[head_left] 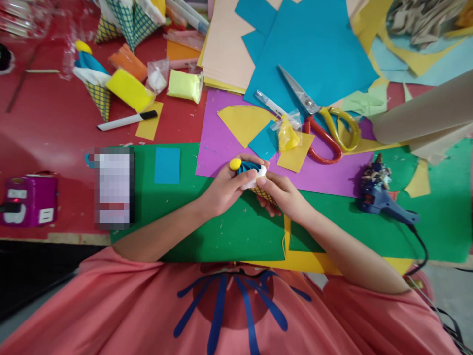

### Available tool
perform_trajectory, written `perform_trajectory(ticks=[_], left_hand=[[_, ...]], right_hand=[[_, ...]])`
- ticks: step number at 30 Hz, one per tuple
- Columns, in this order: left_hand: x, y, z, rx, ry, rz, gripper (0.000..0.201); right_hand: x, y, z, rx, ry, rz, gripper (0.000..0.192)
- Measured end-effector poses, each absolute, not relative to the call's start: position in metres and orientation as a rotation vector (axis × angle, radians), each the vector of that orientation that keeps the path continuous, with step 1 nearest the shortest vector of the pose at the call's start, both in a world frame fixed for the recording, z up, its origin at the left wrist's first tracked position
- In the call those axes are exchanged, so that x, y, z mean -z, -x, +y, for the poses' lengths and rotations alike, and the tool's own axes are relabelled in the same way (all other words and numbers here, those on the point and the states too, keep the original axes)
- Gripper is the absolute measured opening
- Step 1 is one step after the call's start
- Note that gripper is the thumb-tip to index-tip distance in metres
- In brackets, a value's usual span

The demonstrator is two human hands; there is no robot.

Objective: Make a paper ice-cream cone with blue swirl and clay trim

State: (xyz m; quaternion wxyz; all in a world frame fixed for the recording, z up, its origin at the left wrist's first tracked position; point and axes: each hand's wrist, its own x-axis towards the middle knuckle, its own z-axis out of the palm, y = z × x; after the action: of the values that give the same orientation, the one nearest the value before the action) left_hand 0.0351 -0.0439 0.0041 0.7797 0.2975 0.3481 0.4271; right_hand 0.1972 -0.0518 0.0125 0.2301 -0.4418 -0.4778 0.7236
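Paper cone craft [254,176] is sitting just left of the frame's centre, gripped between both hands over the green sheet [221,231]. Most of it is being hidden by fingers: only a yellow ball at its top, ribbed blue folds, a white soft-looking band and a sliver of yellow lattice-printed cone are showing. The left hand [225,190] is curling loosely around the upper part, thumb pressing on the white band. The right hand [284,195] is closing around the patterned cone from below, so its tip is not showing.

Toward the upper right, red-and-yellow-handled scissors [321,128] are lying with steel blades on a blue sheet [318,49], beside a small clear bag [288,133] holding something yellow. A purple sheet [332,172] is spreading under them. A blue glue gun [380,197] is resting at the right, its cord running off the lower edge. In the upper left, a finished cone [94,81] of the same kind is lying beside a yellow foam-like block [129,88] and a white marker [127,121]. A pixelated rectangle [114,187] at the left is unreadable, and a purple box [29,199] is being cut off by the left edge.
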Motion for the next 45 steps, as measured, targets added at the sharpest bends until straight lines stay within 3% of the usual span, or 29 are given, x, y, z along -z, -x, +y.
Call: perform_trajectory(ticks=[34,45], left_hand=[[-0.002,-0.0344,-0.0435,-0.931,-0.593,0.726,0.03],[-0.0028,-0.0299,-0.0385,-0.957,-0.57,0.745,0.027]], right_hand=[[-0.0083,-0.1969,-0.0533,-1.956,1.189,-1.361,0.041],[-0.0117,-0.1998,-0.0473,-2.16,1.062,-1.251,0.026]])
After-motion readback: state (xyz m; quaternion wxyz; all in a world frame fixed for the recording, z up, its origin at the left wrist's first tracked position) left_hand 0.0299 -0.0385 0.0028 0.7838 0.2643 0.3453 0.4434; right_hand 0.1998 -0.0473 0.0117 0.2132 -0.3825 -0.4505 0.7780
